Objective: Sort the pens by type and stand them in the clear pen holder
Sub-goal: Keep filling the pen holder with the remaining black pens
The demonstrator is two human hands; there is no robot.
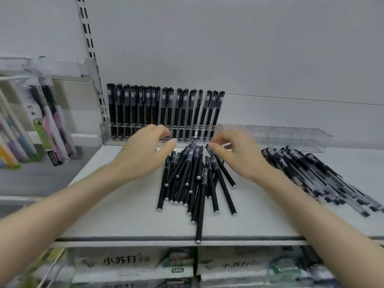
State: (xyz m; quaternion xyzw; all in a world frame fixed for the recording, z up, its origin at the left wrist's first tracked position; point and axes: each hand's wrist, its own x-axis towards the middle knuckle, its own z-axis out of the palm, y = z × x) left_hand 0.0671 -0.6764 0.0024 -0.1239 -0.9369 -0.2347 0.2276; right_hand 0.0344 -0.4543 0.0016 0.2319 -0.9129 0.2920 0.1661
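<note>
As I judge it, the likeliest mishap is waiting at the front: one pen of the loose heap of matte black capped pens (pixel 187 179) is overhanging the lip of the white shelf (pixel 124 215), and any stirring of the heap could be sending it over the edge. Drawing a pen from under crossed neighbours might also be dragging others toward the separate heap of clear-barrelled pens (pixel 311 173) on the right, mixing the types. It might equally be knocking the row of standing black pens (pixel 166 109), which is filling the left part of the long clear plastic pen holder (pixel 291 138) at the shelf's back. The right hand (pixel 234 154) is hovering over the heap's far end, fingers curled, thumb and forefinger pinching one pen's cap. The left hand (pixel 143 154) is reaching palm-down beside it, fingers loosely bent, holding nothing.
</note>
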